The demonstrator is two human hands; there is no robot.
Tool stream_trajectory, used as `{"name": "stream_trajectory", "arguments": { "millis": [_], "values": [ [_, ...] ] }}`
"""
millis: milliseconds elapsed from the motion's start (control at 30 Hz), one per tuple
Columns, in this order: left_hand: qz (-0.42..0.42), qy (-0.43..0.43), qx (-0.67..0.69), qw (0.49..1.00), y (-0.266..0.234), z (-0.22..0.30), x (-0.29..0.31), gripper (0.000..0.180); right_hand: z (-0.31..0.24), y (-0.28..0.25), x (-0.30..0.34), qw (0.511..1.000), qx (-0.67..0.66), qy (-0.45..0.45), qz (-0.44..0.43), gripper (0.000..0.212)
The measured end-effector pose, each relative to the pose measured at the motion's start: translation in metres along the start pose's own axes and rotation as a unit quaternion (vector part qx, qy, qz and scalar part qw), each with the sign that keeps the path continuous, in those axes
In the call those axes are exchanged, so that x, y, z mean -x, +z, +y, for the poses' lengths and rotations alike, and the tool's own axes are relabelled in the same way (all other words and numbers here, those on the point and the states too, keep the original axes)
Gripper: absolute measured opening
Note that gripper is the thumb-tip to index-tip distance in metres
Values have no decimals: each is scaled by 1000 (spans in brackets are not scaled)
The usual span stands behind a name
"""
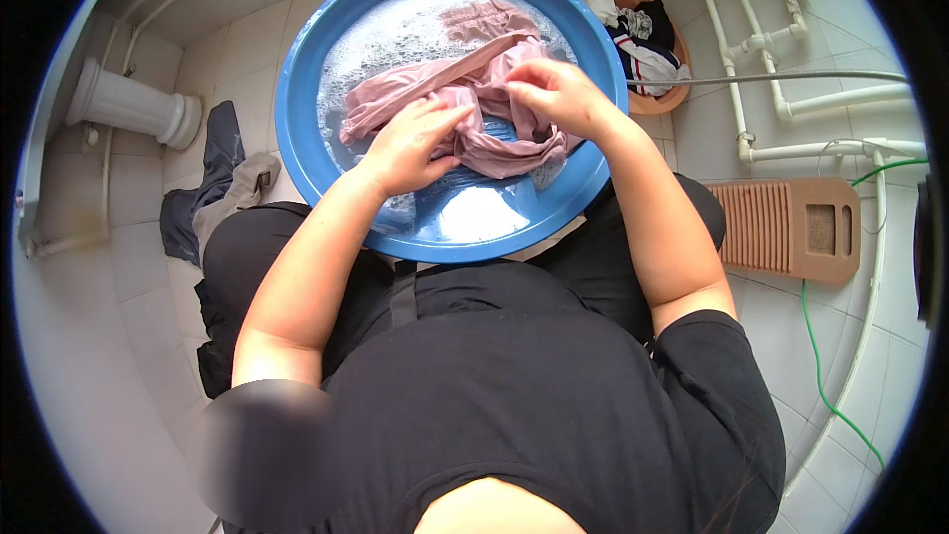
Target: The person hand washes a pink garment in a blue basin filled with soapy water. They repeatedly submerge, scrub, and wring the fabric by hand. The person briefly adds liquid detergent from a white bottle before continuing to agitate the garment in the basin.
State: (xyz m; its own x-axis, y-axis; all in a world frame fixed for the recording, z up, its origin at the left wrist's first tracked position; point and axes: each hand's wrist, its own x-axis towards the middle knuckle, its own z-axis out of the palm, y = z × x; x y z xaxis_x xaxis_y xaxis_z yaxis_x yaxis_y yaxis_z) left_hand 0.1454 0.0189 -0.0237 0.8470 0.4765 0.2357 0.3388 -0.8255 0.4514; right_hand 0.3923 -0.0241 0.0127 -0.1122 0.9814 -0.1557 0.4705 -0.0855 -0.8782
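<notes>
A wet pink garment (415,84) lies bunched in a big round blue basin (297,129) of foamy water. One end of it, gathered in small ruffles, lies toward the far side. My left hand (410,143) is curved over the near-left part of the cloth, thumb apart from the fingers, with a fold between them. At the right, my right hand (559,94) holds a fold of the same garment between thumb and fingers. Some fingertips are partly hidden by cloth. The basin stands in front of me between my knees.
Behind the basin at the right, an orange tub (677,99) holds dark and white clothes (643,40). A brown washboard (771,227) lies right of my knee. Dark and beige clothes (222,168) lie left, near a white pedestal (133,104). White pipes (732,69) and a grey hose (771,76) run right.
</notes>
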Motion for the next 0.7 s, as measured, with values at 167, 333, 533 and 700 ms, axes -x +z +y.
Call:
{"name": "stream_trajectory", "arguments": {
  "millis": [167,333,533,700],
  "values": [
    [-115,-173,-71,976,-15,-17,-9,24,10,17,4,965,117,72,-223,71],
    [92,-253,485,832,-29,-55,3,13,45,24,-15,971,206,83,-93,83],
    [28,-247,428,869,-4,-34,3,31,71,30,-40,925,329,115,152,44],
    [-18,-99,110,989,12,-21,1,67,73,42,-46,884,353,-164,260,37]
  ]
}}
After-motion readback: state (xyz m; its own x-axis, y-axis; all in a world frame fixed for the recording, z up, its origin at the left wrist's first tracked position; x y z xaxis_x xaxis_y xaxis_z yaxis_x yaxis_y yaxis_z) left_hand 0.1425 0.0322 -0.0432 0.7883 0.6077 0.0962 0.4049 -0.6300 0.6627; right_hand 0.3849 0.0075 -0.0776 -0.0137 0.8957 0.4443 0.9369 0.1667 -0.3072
